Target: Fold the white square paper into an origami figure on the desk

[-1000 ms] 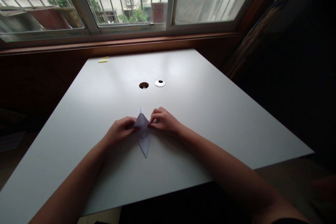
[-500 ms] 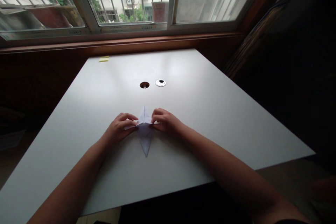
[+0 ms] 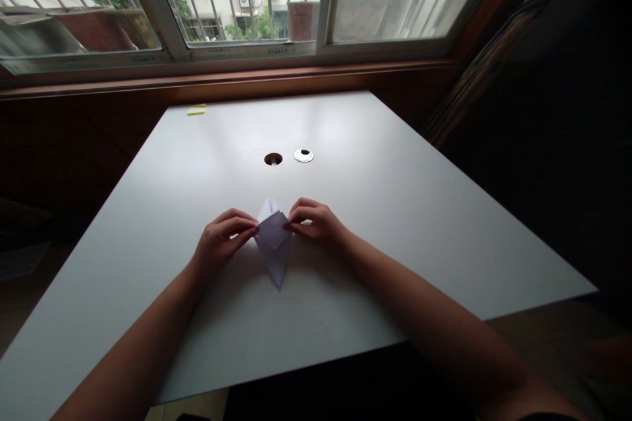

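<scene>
A white folded paper [image 3: 274,237] with a kite-like outline is held between my hands over the front half of the white table [image 3: 345,316]. One long point of it aims toward me and a shorter tip aims away. My left hand [image 3: 224,235] pinches its left corner between thumb and fingers. On the opposite corner, the thumb and fingers of my right hand [image 3: 316,220] are closed. Layered flaps show across the middle of the paper. Whether its underside touches the table I cannot tell.
Beyond the paper, a round cable hole [image 3: 273,159] is cut in the tabletop, with a round silvery cover [image 3: 303,155] lying beside it. A yellow paper slip [image 3: 197,109] is at the far left edge. Behind the table runs a wooden sill [image 3: 237,82] under a barred window.
The middle of the paper has tilted, and a broad squarish flap now faces me where a ridge showed before. Both hands keep their pinch and have risen slightly.
</scene>
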`<state>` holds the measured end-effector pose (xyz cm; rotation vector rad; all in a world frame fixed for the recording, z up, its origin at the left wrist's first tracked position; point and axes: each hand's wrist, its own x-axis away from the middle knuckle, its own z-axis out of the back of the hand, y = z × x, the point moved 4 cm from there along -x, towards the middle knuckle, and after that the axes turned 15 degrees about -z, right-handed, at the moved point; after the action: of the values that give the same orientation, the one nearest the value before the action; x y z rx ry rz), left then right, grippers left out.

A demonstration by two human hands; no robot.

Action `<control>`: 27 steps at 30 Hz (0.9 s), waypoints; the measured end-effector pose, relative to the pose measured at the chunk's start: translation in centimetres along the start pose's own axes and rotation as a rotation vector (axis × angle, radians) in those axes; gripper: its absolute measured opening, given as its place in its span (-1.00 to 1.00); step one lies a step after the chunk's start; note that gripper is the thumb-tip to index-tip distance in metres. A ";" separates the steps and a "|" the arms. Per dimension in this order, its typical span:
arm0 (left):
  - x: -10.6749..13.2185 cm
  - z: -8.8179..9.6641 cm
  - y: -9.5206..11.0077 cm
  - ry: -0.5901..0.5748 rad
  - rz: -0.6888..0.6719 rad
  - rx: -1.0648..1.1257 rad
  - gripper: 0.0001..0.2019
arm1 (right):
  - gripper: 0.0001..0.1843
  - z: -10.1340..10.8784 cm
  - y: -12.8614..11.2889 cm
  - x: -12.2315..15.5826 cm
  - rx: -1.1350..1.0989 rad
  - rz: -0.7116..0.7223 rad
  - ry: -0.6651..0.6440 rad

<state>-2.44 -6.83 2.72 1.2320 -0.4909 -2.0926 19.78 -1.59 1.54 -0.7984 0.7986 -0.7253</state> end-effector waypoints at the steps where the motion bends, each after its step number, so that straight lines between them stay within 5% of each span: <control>1: 0.0 0.0 0.0 0.012 0.019 0.030 -0.91 | -0.76 0.0 0.0 0.0 -0.028 -0.013 0.004; 9: 0.3 0.1 -0.3 0.060 0.032 0.040 -0.91 | -0.76 0.5 0.4 -0.2 -0.210 -0.168 0.022; 19: -0.1 0.4 0.0 -0.032 -0.191 -0.216 -0.92 | -0.84 0.7 0.9 0.0 -0.020 -0.026 0.050; 27: 0.6 -0.6 -1.2 -0.334 -0.331 -0.353 -0.85 | -0.87 0.1 0.5 0.3 0.260 0.133 -0.084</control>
<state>-2.50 -6.42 1.33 0.8033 -0.0469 -2.5481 20.16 -1.57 1.06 -0.5327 0.6595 -0.6560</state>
